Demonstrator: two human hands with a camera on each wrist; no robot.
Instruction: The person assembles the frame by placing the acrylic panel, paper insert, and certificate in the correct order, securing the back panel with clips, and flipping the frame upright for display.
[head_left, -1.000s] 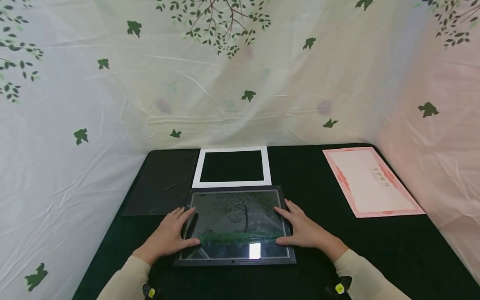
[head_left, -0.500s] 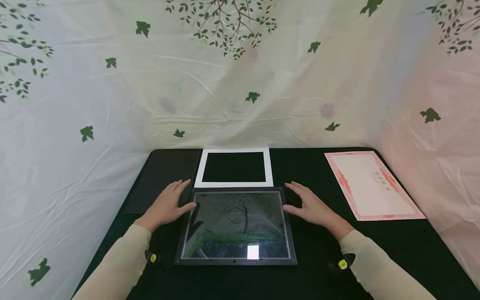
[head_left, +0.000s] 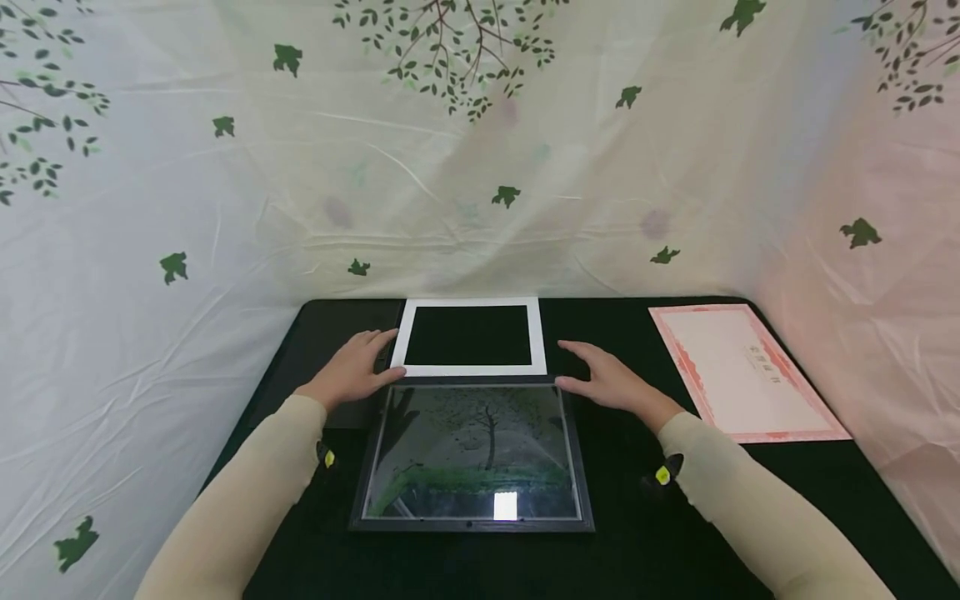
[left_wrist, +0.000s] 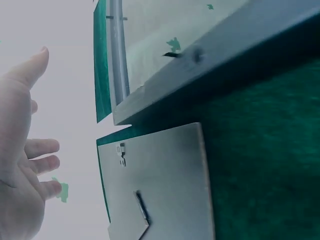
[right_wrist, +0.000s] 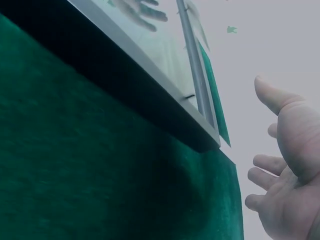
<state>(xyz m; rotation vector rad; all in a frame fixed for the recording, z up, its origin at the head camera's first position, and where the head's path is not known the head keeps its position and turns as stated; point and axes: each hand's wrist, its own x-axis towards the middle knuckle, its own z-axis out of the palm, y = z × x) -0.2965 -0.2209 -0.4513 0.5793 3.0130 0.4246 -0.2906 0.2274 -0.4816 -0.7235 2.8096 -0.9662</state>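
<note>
A dark picture frame (head_left: 472,527) with a glass pane (head_left: 465,450) lies flat on the table, the pane mirroring the printed tree backdrop. Just behind it is a white mat board (head_left: 472,370) with a rectangular window. My left hand (head_left: 354,367) is at the mat's left edge, fingers extended, its thumb overlapping the near left corner in the head view. Over the frame's far right corner, my right hand (head_left: 611,379) has its fingers spread beside the mat. Both wrist views show bare palms holding nothing, apart from the frame.
A dark backing board (left_wrist: 170,175) with a metal hanger and a stand leg lies left of the mat, partly under my left arm in the head view. On the right lies a pink-bordered certificate sheet (head_left: 750,375). Printed curtains (head_left: 465,242) rise behind the table.
Both hands have left the frame's sides and moved away from the body to the white mat's two sides. The frame, mat, and certificate sheet stay in place.
</note>
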